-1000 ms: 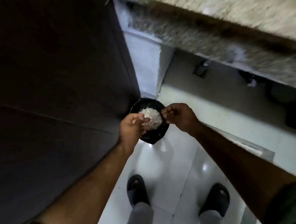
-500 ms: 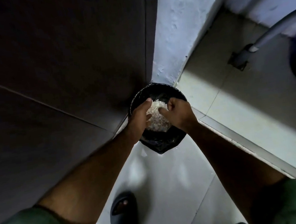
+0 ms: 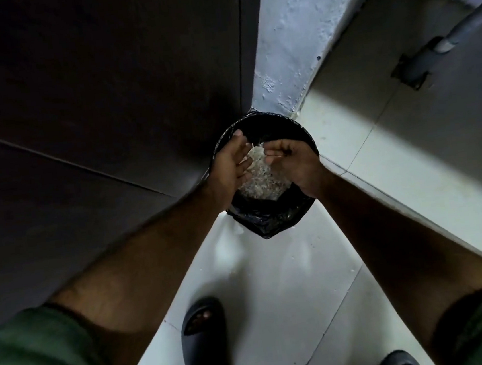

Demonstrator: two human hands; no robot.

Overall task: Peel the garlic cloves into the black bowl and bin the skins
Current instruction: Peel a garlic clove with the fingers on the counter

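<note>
A round bin lined with a black bag (image 3: 270,222) stands on the floor in the corner, and a pale heap of garlic skins (image 3: 260,180) lies inside it. Both my hands hover over its mouth. My left hand (image 3: 230,165) is spread, fingers straight, palm turned toward the right hand. My right hand (image 3: 291,159) faces it with loosely bent fingers and holds nothing I can make out. A few loose skins (image 3: 255,151) show in the gap between the two hands. The black bowl and the cloves are out of view.
A dark door or cabinet face (image 3: 100,102) fills the left side. A rough pale wall edge (image 3: 284,44) rises behind the bin. A grey pipe (image 3: 455,26) runs along the wall at the right. My feet in dark slippers (image 3: 203,332) stand on white floor tiles.
I have moved closer to the bin. My hands, earlier cupped together round a heap of skins, have parted and opened over it, and the skins now lie inside.
</note>
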